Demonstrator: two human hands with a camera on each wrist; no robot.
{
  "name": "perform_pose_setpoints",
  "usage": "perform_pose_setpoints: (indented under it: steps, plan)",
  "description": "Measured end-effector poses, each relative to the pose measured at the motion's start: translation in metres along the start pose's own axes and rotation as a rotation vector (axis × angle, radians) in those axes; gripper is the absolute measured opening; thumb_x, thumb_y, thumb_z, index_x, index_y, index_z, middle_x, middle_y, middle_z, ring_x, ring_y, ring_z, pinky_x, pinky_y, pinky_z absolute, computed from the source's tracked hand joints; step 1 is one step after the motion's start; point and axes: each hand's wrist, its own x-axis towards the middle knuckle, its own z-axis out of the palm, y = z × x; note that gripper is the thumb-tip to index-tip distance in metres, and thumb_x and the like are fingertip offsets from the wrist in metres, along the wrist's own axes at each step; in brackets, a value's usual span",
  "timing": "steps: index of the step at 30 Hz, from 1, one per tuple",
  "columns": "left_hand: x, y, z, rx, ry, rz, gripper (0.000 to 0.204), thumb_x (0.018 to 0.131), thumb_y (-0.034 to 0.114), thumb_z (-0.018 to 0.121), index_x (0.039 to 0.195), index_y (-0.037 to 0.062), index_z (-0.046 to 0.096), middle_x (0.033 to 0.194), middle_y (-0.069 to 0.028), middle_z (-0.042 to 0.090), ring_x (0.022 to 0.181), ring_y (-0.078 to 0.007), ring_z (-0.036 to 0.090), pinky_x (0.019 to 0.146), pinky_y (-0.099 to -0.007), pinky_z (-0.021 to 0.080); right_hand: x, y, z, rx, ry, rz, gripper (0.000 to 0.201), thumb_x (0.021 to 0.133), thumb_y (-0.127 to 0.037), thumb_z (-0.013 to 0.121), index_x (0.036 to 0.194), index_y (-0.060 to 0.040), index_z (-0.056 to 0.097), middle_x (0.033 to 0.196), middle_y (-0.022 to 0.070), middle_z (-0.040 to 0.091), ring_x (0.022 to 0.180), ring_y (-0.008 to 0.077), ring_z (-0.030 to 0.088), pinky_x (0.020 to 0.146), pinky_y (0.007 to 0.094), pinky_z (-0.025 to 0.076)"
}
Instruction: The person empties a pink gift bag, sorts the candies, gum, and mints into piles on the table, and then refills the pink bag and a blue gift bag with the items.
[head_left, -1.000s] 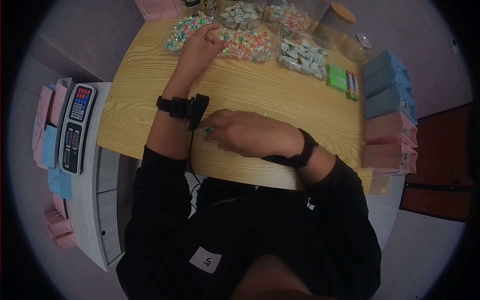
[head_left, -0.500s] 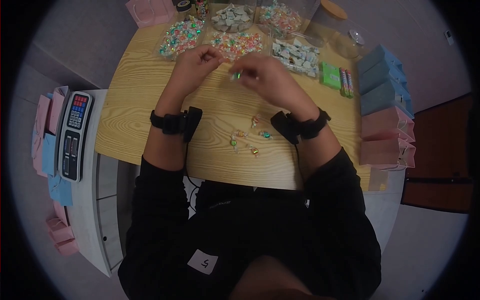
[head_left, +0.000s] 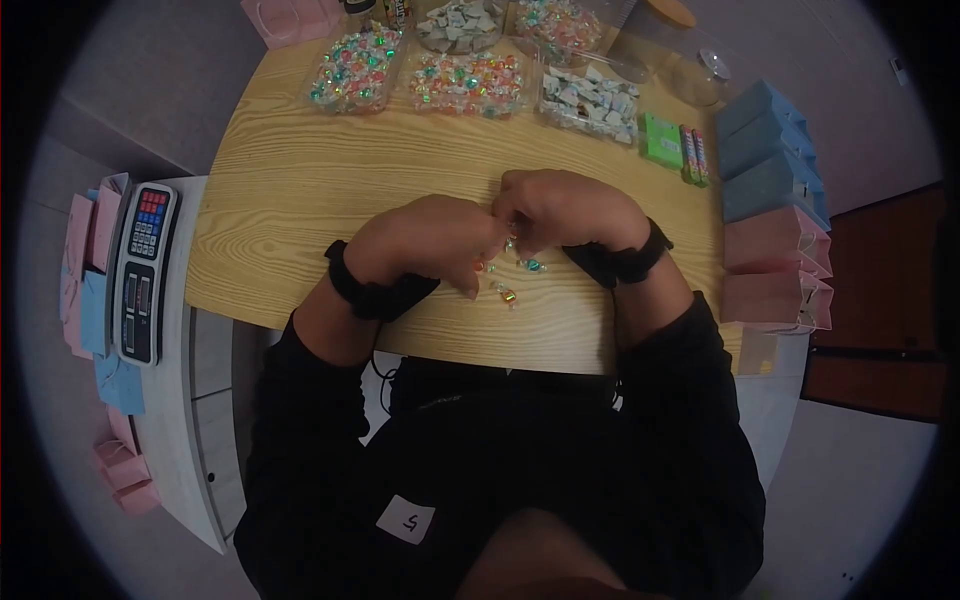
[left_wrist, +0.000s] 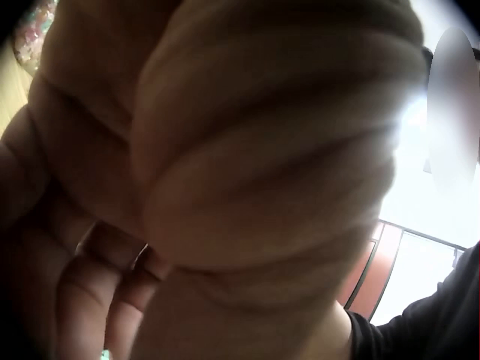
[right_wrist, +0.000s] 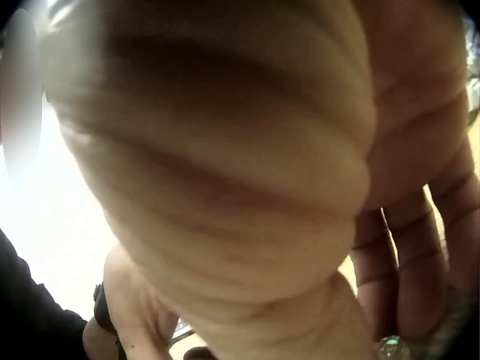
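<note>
In the head view both hands are low over the wooden table, their fingertips almost meeting. My left hand [head_left: 425,240] is palm down, fingers reaching right and thumb pointing down beside a small red candy [head_left: 480,266]. My right hand [head_left: 575,210] has bent fingers at another wrapped candy [head_left: 511,243]; whether they pinch it is hidden. A teal candy [head_left: 533,266] and a gold one [head_left: 508,296] lie just below the hands. The left wrist view shows loosely bent fingers [left_wrist: 86,300]; in the right wrist view a candy [right_wrist: 391,346] shows beside the fingertips.
Along the back stand clear boxes of wrapped candies [head_left: 468,85] and pale packets [head_left: 590,103], with jars behind. A green pack [head_left: 662,141] and candy rolls [head_left: 694,155] lie right of them. Blue bags [head_left: 770,150] and pink bags [head_left: 775,270] line the right edge; a scale [head_left: 148,270] is left.
Both hands have come down from near the candy boxes to the loose candies at the table's front. The green candy seen at my right fingers is no longer clearly distinguishable.
</note>
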Motion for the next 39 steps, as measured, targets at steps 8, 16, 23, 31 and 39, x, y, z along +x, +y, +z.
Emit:
perform_pose_setpoints:
  steps: [8,16,23,31,39]
  plan:
    - [0.013,-0.016,-0.002,-0.065,0.149,-0.065,0.018,0.07,0.011,0.076,0.076,0.0023,0.061,0.069,-0.0103,0.061,0.067,-0.0262,0.062,0.06,-0.0365,0.047,0.004,0.025,-0.009,0.196,0.228,0.12,0.021,0.077,-0.017,0.078,0.089,-0.0032,0.067,0.078,0.0072,0.067,0.074,0.0214,0.064,0.065,0.0345,0.048]
    - [0.005,-0.034,-0.002,-0.158,0.258,0.0,0.011,0.07,0.003,0.071,0.078,0.0012,0.063,0.069,-0.0082,0.061,0.063,-0.0202,0.059,0.058,-0.0319,0.047,0.015,0.044,-0.036,0.969,0.779,-0.032,0.046,0.091,-0.013,0.068,0.129,0.0062,0.049,0.117,0.0133,0.063,0.098,0.0209,0.067,0.083,0.0286,0.055]
    - [0.008,-0.049,-0.021,-0.396,0.524,-0.084,0.012,0.079,0.004,0.069,0.09,-0.0004,0.064,0.074,-0.0059,0.063,0.065,-0.0131,0.06,0.059,-0.0265,0.049,-0.019,0.005,-0.046,0.252,0.282,0.158,0.022,0.084,-0.01,0.073,0.105,-0.0019,0.068,0.092,0.0032,0.071,0.084,0.0116,0.065,0.077,0.0262,0.052]
    - [0.036,-0.076,-0.038,-0.839,1.252,-0.126,0.022,0.087,0.011,0.07,0.1,-0.0047,0.062,0.075,-0.0048,0.065,0.059,-0.0104,0.063,0.056,-0.0221,0.055,-0.021,-0.022,0.0,-0.093,-0.012,0.12,0.026,0.063,-0.02,0.08,0.08,-0.0067,0.066,0.073,0.0092,0.061,0.076,0.0314,0.061,0.064,0.04,0.046]
    - [0.003,-0.023,-0.02,-0.395,0.416,-0.022,0.018,0.078,0.01,0.073,0.094,0.0039,0.068,0.075,-0.0055,0.065,0.071,-0.0138,0.065,0.062,-0.0312,0.049,-0.013,-0.001,-0.008,0.024,-0.019,0.146,0.025,0.067,-0.016,0.077,0.087,-0.0046,0.067,0.076,0.0097,0.066,0.071,0.0257,0.063,0.064,0.0361,0.048]
